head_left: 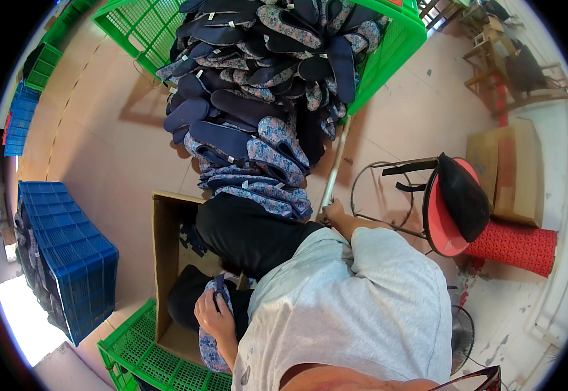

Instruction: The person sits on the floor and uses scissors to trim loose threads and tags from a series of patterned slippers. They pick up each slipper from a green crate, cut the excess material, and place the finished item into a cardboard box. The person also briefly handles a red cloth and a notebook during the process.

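The left hand (215, 316) is closing around a floral-patterned slipper (210, 339), fingers wrapped over its upper end, holding it low at the near left, just over the cardboard box (167, 260) and the near green crate (147, 355) beneath it. The slipper is hanging lengthwise below the hand, its fabric printed in small pink and blue flowers, with a dark strap at the top under the fingers.

The right hand (331, 212) is reaching farther out, to the right of the person's dark-trousered lap, and is gripping the lower end of a pale pole (336, 163) that is running away toward the far green crate (388, 45). That crate is tipping a big heap of slippers (258, 104), navy and floral ones mixed, down toward the lap. The held slipper is lying well apart from the right hand, near to the left.
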The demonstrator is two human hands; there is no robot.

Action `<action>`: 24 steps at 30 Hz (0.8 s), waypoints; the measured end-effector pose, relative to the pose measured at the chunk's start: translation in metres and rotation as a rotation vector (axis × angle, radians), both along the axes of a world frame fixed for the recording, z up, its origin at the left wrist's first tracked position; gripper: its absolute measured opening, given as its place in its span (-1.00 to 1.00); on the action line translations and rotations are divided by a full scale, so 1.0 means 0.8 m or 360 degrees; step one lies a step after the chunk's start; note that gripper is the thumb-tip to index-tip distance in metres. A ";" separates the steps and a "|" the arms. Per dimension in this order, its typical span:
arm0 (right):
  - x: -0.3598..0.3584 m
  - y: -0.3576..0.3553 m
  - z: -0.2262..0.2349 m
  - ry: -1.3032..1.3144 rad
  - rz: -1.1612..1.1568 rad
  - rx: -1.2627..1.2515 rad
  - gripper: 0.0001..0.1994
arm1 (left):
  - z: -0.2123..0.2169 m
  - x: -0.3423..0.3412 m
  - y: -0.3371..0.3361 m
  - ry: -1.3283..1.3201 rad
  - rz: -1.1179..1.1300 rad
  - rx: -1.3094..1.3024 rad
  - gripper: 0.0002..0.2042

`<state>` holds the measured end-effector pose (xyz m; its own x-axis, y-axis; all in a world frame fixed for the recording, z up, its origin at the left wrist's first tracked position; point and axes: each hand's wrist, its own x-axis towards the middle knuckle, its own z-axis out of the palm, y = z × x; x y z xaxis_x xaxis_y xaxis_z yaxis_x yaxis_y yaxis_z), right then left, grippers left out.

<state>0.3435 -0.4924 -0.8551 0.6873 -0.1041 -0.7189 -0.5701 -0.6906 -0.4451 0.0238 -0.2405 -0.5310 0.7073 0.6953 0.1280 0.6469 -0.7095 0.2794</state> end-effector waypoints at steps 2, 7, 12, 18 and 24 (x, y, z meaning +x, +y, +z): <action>-0.005 -0.016 -0.039 -0.0038 0.0049 0.0000 -0.66 | -0.001 -0.002 0.001 0.0002 0.0000 0.0019 -0.80; -0.013 -0.048 -0.105 -0.0063 0.0067 0.0052 -0.69 | -0.002 -0.003 0.004 -0.0018 -0.0023 -0.0039 -0.79; -0.012 -0.047 -0.047 -0.0103 0.0205 0.0045 -0.77 | -0.002 -0.006 0.005 -0.0050 -0.0014 -0.0042 -0.79; 0.012 0.039 0.091 -0.0075 -0.0449 0.0732 -0.84 | 0.000 -0.029 0.015 -0.0214 0.0119 -0.0094 -0.81; 0.042 0.166 0.262 -0.0074 0.0187 0.1482 -0.74 | 0.020 -0.032 0.026 -0.0358 0.0290 0.0044 -0.83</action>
<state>0.3771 -0.3599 -0.6454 0.6869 0.5713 -0.4492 -0.4870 -0.0969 -0.8680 -0.0014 -0.2195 -0.5153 0.5228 0.8023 0.2880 0.6885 -0.5966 0.4124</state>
